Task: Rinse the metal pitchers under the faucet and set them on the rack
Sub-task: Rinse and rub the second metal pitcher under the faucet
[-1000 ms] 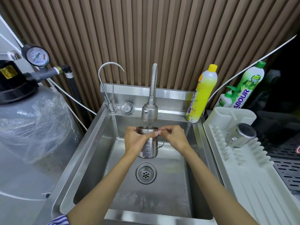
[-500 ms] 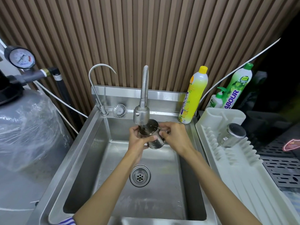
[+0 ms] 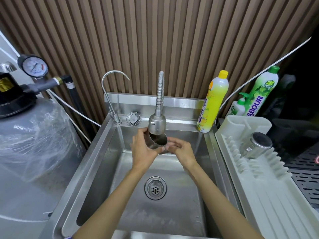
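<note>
A small metal pitcher (image 3: 158,141) is tipped under the faucet head (image 3: 157,125), its open mouth turned up toward the spout. My left hand (image 3: 144,148) grips the pitcher's left side and bottom. My right hand (image 3: 181,150) holds it from the right, fingers curled along its wall. Both hands are over the back of the steel sink (image 3: 103,161). A second metal pitcher (image 3: 257,146) lies upside down and tilted on the white rack (image 3: 259,195) to the right.
A slim gooseneck tap (image 3: 112,94) and a strainer (image 3: 133,118) sit at the sink's back left. A yellow soap bottle (image 3: 213,102) and green bottles (image 3: 257,94) stand at the back right. The drain (image 3: 155,188) lies below my hands. A wrapped grey tank (image 3: 31,144) fills the left.
The pitcher has gone from upright below the spout to tipped, mouth up against the faucet head. Both hands shifted round it, and my view moved a little.
</note>
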A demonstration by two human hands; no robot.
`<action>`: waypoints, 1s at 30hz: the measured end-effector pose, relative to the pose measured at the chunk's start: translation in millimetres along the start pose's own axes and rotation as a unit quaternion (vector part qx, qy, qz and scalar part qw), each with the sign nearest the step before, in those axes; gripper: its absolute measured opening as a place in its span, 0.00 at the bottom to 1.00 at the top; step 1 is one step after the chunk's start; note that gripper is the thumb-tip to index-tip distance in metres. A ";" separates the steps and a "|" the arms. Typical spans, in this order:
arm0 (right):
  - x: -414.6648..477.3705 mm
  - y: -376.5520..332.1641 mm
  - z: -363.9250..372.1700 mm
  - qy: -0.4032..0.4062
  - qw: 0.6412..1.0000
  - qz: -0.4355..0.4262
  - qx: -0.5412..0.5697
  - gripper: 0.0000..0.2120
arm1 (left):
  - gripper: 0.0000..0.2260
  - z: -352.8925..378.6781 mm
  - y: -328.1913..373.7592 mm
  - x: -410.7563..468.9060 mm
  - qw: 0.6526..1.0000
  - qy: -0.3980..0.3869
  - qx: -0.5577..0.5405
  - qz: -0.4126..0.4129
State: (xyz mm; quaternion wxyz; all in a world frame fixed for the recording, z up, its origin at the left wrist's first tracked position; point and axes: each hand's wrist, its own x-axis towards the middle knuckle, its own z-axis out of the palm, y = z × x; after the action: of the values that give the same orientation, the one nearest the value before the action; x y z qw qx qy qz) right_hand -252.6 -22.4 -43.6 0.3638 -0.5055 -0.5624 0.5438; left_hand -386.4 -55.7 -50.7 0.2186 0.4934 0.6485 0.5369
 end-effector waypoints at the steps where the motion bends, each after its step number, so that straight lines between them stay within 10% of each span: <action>1: 0.0 2.2 1.5 -0.011 1.000 0.009 0.008 0.15 | 0.35 -2.3 0.7 -1.0 1.000 0.010 0.027 0.006; 7: -1.1 1.4 1.9 -0.018 0.999 0.036 0.011 0.09 | 0.33 -8.8 4.9 -6.5 0.993 0.039 0.101 -0.041; 17: -1.2 -40.1 -19.0 -0.013 0.947 -0.068 -0.315 0.09 | 0.31 19.6 -11.6 -25.1 0.952 -0.019 -0.156 -0.263; 30: -6.8 -21.5 -14.2 0.062 0.975 -0.122 -0.174 0.17 | 0.34 27.3 -1.4 1.2 0.983 0.016 -0.136 -0.119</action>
State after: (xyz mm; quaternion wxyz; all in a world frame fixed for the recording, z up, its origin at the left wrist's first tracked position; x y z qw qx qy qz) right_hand -241.2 -23.3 -19.6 0.3683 -0.5216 -0.6818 0.3570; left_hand -365.2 -41.4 -60.7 0.3356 0.3694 0.6272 0.5980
